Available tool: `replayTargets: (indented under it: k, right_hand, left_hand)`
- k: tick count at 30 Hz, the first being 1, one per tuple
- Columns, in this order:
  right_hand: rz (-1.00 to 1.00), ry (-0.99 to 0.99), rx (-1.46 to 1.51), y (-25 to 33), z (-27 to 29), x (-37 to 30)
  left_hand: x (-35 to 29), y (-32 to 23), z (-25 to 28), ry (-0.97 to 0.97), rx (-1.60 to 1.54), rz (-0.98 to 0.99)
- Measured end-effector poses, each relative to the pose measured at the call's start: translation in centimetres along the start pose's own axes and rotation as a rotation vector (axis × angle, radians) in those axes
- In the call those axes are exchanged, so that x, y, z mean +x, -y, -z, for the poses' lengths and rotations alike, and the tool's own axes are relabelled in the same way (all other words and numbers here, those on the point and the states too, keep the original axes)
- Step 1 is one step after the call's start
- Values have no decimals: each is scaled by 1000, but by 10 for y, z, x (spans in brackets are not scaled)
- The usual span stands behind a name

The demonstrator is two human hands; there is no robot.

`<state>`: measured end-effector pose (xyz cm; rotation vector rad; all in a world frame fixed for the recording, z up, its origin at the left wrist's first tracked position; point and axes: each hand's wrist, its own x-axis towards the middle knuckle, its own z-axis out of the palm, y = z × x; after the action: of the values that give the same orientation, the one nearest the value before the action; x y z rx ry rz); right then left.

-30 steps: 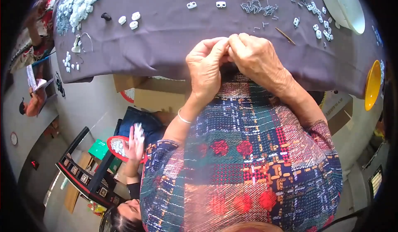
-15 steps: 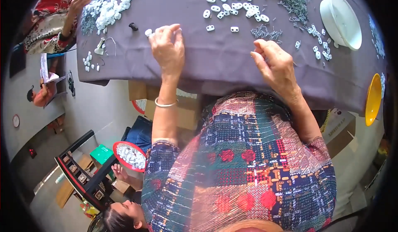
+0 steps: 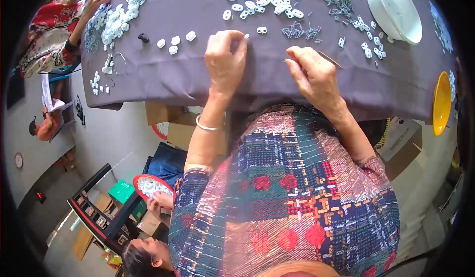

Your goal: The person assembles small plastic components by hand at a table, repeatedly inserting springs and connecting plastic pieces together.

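On the dark grey fabric cloth [image 3: 168,76], the small white two-holed plastic piece [image 3: 261,30] lies just right of your left hand [image 3: 225,62], whose fingertips' pinch I cannot tell, so a rightward sweep could knock it toward your right hand [image 3: 315,71], thumb and forefinger parted.

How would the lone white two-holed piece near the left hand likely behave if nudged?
The white two-holed piece is small and looks like plastic, so probably light and stiff. Its elongated outline suggests sliding more than rolling. The rumpled cloth might drag on it.
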<state>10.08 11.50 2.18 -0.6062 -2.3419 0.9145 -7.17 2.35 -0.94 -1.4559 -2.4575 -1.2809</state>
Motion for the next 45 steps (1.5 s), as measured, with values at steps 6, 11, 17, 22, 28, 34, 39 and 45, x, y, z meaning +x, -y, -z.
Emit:
replayTargets:
  k: [6,11,17,22,28,34,39,45]
  right_hand:
    - [-176,-46,236,6,-3,5]
    - [-357,-29,592,4,-12,-4]
    - [-507,-22,772,7,-7,-8]
    - [-670,17,973,4,0,-8]
    - [-673,-4,983,5,-3,-11]
    - [-592,-22,799,10,-3,-14]
    - [-479,-64,748,6,-5,-16]
    - [400,-208,-13,-11,1,-7]
  left_hand:
    - [-22,-41,3,88,-1075,698]
    - [-36,-64,2,129,-1386,924]
    - [-37,-75,4,131,-1368,917]
    - [-39,-77,7,185,-1389,913]
    - [-41,-77,4,195,-1292,882]
    - [-43,-76,-3,146,-1335,905]
    - [-42,-77,-5,157,-1377,915]
    - [-37,-70,6,331,-1511,1014]
